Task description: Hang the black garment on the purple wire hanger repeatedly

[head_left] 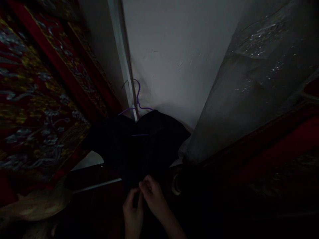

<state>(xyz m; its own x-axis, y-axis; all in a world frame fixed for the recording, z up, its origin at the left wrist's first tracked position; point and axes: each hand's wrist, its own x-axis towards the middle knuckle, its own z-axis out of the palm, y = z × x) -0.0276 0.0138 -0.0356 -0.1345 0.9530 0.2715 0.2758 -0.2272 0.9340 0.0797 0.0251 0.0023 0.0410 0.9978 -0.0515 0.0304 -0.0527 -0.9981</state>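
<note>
I see black garment (139,142) on purple wire hanger (137,99), hung against pale wall (174,59), spread wide, length running top to bottom, hook up. Left hand (133,212) and right hand (152,194) pinch its dark lower front, fingers closed on fabric.

place: home | cues: embroidered red hangings (37,109), garment (139,142) on hanger (137,99)
</note>
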